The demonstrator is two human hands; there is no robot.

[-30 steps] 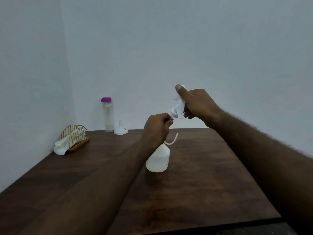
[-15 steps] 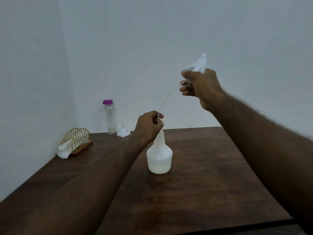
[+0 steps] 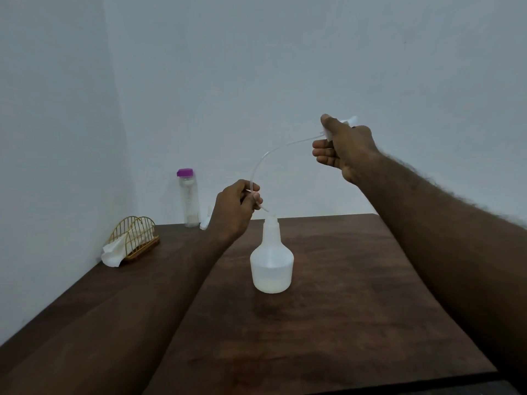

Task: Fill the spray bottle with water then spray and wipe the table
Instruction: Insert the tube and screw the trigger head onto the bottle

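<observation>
Pinching the tube [image 3: 258,166] near its tip, the left hand [image 3: 235,205] grip hovers just above-left of the upright spray bottle [image 3: 271,262] mouth; right hand [image 3: 345,148] clasps the sprayer head [image 3: 349,122].

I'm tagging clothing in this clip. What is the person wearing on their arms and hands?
Nothing visible: both forearms are bare, with no sleeves in view. The left hand and right hand have no gloves, and no watch, ring or band shows.

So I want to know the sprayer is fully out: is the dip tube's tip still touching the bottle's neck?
Apart. The head view shows the dip tube tip just above and left of the spray bottle mouth.
</observation>
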